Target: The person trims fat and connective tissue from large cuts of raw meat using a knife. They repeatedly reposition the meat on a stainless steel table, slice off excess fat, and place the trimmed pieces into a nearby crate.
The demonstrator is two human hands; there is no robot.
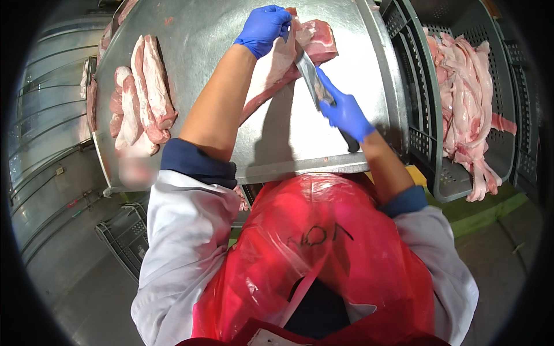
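Observation:
My left hand (265, 30), in a blue glove, pinches the upper edge of a pale sheet of meat at the far side of the metal table (346, 135). My right hand (346, 112), gloved the same, is closed round a knife whose blade (307, 69) slants up and to the left. The blade's tip end lies against the piece of meat (320, 41), between its thick pink end and the whitish sheet. From there a narrow red edge runs down to the left, partly hidden behind my left forearm. The knife's black handle end shows below my right hand.
Several long pieces of pink and white meat (151, 86) lie on the table's left side. On the right, a dark perforated crate (424, 115) holds pale strips (467, 98), some hanging over its near edge. Another dark crate (124, 236) stands low at the left.

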